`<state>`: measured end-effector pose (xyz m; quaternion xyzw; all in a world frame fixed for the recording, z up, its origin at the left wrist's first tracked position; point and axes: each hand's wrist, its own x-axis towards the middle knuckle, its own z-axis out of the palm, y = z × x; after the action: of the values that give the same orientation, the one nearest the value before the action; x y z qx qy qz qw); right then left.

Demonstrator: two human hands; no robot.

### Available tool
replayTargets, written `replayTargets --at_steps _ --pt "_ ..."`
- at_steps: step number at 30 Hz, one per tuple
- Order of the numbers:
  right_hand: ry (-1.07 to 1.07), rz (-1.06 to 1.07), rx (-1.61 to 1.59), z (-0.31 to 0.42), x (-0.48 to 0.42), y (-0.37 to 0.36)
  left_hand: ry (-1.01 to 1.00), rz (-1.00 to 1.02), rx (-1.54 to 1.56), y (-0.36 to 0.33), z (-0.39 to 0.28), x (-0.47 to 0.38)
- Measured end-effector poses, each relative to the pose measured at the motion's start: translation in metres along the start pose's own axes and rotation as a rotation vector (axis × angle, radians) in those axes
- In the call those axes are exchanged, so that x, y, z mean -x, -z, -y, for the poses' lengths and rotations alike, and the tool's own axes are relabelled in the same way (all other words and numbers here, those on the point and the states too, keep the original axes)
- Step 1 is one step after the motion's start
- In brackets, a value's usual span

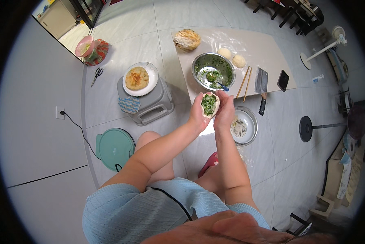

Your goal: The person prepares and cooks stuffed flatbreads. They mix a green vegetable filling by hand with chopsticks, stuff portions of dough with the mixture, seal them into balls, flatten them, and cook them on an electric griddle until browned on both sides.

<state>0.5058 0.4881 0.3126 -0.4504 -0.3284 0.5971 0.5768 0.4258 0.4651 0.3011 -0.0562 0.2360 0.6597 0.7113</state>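
Note:
A cupped dough wrapper (217, 110) full of chopped green filling (209, 103) rests between my two hands. Its top is open, with the filling showing. My left hand (197, 112) supports it from the left, while my right hand (225, 110) presses against its right edge. Just beyond my hands, a steel mixing bowl (197, 80) holds more green filling and a blue-handled spoon (225, 87). Two dough balls (224, 53) sit behind that bowl on the floured board (261, 45). Wooden chopsticks (244, 82) lie right of the bowl.
A cleaver (261, 80) and a phone (283, 80) lie at the board's near edge, the cleaver's handle overhanging. Stacked flatbreads (187, 39) occupy its far left corner. Left, a grey stool (152, 105) carries a plated flatbread (137, 78). A green electric griddle (115, 149) and steel basin (255, 125) flank me.

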Motion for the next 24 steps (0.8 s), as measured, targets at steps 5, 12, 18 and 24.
replayTargets --at_steps 5,12,18,24 --pt "-0.199 -0.01 -0.335 -0.012 -0.015 0.016 0.1 0.048 0.127 -0.019 0.0 0.011" --pt "-0.543 -0.032 -0.576 -0.014 -0.01 0.01 -0.148 -0.071 -0.403 -0.012 0.009 0.004" --pt "-0.533 0.046 -0.708 0.0 -0.008 0.01 -0.431 0.078 -0.654 -0.004 0.004 -0.005" --pt "-0.413 0.024 -0.843 0.03 -0.014 0.014 -0.263 0.481 -0.729 -0.006 -0.018 0.003"
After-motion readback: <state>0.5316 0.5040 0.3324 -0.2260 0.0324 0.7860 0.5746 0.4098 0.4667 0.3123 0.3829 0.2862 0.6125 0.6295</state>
